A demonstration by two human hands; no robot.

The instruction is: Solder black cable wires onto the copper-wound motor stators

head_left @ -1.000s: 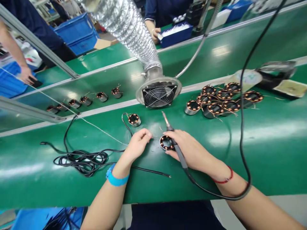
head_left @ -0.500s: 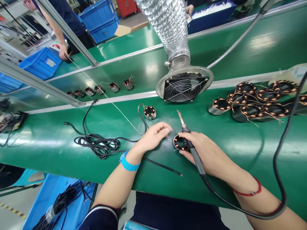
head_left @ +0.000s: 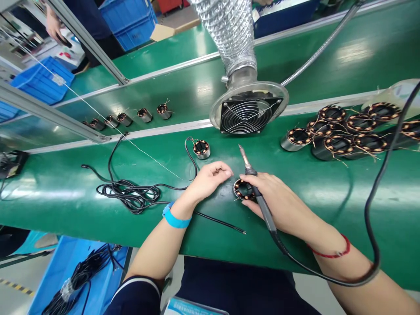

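Note:
My right hand (head_left: 275, 201) is closed round a soldering iron (head_left: 256, 190), whose tip points up and away, and its fingers also rest on a copper-wound stator (head_left: 242, 190) lying on the green belt (head_left: 98, 197). My left hand (head_left: 210, 177), with a blue wristband, lies just left of that stator with the fingers curled in a pinch; a thin solder wire (head_left: 131, 142) runs toward it from the upper left. Another stator (head_left: 201, 148) with a black lead stands a little farther away.
A fume-extractor fan (head_left: 246, 114) on a foil duct sits straight ahead. Several stators (head_left: 341, 131) are heaped at the right, and a row of small ones (head_left: 126, 118) stands on the far belt. A black cable coil (head_left: 131, 194) lies to the left. A person stands at far left.
The view has swung to the left and down. Both hands have stayed at the stator, the right one still holding the iron.

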